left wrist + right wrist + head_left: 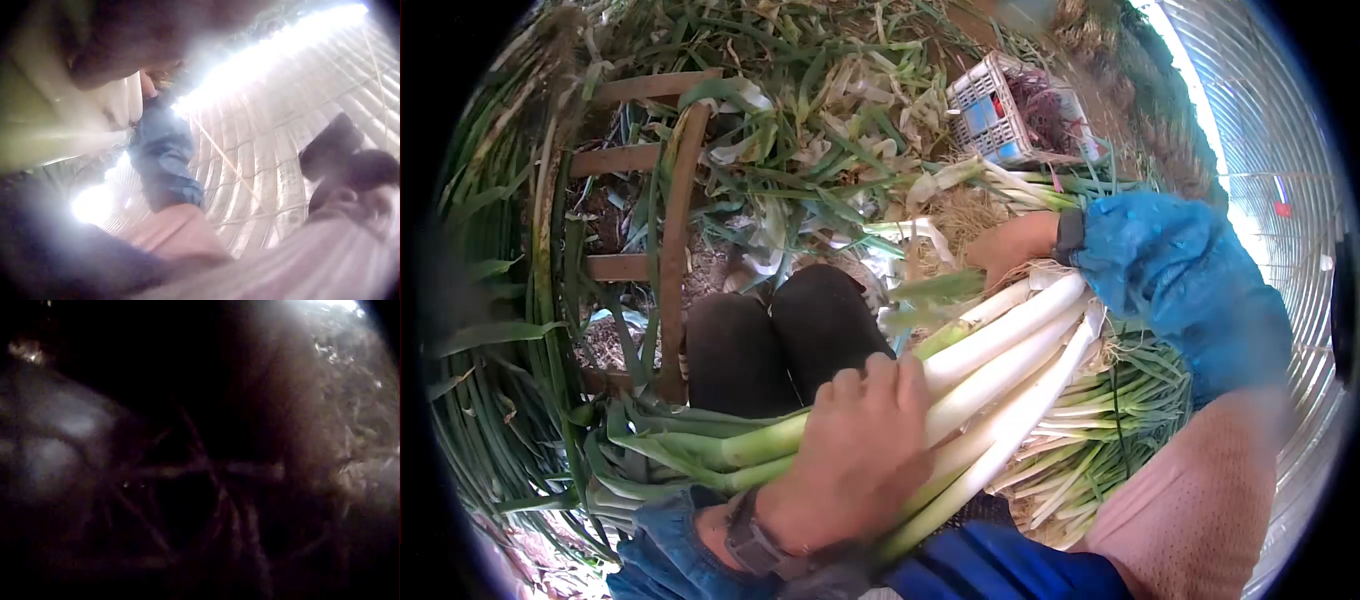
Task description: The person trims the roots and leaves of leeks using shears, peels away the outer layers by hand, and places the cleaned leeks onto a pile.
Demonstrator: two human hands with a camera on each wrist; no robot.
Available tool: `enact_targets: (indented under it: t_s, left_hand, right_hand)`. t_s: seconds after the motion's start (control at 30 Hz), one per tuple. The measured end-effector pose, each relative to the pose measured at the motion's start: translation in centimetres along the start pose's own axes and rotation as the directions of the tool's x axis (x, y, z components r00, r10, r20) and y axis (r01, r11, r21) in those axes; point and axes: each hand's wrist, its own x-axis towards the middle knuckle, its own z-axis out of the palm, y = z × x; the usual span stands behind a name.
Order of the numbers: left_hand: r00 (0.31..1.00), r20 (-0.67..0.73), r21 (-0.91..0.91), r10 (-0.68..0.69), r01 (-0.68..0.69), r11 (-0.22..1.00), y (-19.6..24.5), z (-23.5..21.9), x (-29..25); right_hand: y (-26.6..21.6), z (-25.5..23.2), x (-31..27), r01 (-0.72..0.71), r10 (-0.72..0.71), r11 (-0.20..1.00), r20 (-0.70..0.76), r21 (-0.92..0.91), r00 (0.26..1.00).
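A bundle of large green onions (pixel 1000 350) lies slantwise over the person's lap in the head view, white root ends at upper right and green leaves at lower left. The left hand (pixel 860 440) grips the stalks around their middle, knuckles up. At the root end is the right hand (pixel 1012 245), close beside the stalks; its fingers are partly hidden, and I cannot tell whether they pinch anything. Thin dark roots (pixel 234 512) cross the dim right wrist view. Pale stalks (pixel 94 103) show beneath the left hand in the left wrist view.
A wooden ladder-like frame (pixel 675 240) lies left of the knees among long green leaves. Leaf scraps (pixel 830 110) cover the ground ahead. A white plastic crate (pixel 1000 110) stands beyond the right hand. More thin green onions (pixel 1090 430) lie at right, below the blue sleeve (pixel 1180 280).
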Motion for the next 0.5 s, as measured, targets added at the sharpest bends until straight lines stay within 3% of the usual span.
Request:
enact_targets:
  t_s: [0.03, 0.13, 0.23, 0.33, 0.4, 0.43, 0.47, 0.5]
  left_hand:
    - [0.999, 0.039, -0.051, -0.025, 0.027, 0.998, -0.2, -0.4, 0.2]
    - [0.993, 0.119, -0.135, -0.019, 0.035, 0.990, -1.0, 0.5, 0.4]
    - [0.999, -0.025, -0.048, 0.039, -0.041, 0.998, -1.4, 1.2, 0.7]
    - [1.000, -0.022, 0.057, 0.010, -0.009, 0.998, -1.6, 1.6, 1.0]
    - [0.999, -0.043, 0.026, -0.021, 0.023, 0.999, -2.1, 1.1, 0.9]
    - [0.998, -0.056, 0.000, -0.029, 0.029, 1.000, -2.2, 1.0, 1.1]
    - [0.999, 0.021, -0.054, -0.046, 0.047, 0.997, -2.0, 0.8, 1.0]
    - [0.993, 0.097, -0.095, -0.059, 0.068, 0.993, -1.8, 0.3, 0.8]
  right_hand:
    - [0.2, 0.0, -0.2, 0.145, -0.140, 0.989, -0.113, 0.040, 0.984]
    - [1.6, -0.2, 0.1, -0.113, -0.087, 0.922, -0.482, -0.370, 0.872]
    - [6.5, -1.6, 1.3, -0.277, -0.028, 0.901, -0.681, -0.335, 0.732]
    - [9.1, -3.3, 0.1, -0.458, 0.181, 0.872, -0.758, -0.172, 0.627]
    - [11.1, -4.8, -0.8, -0.558, 0.304, 0.828, -0.784, -0.064, 0.542]
    - [14.0, -5.1, -1.0, -0.656, 0.368, 0.755, -0.812, -0.025, 0.453]
    - [17.1, -4.8, -1.7, -0.741, 0.425, 0.671, -0.832, 0.025, 0.357]
    - [20.0, -4.6, -4.3, -0.772, 0.355, 0.634, -0.905, 0.048, 0.236]
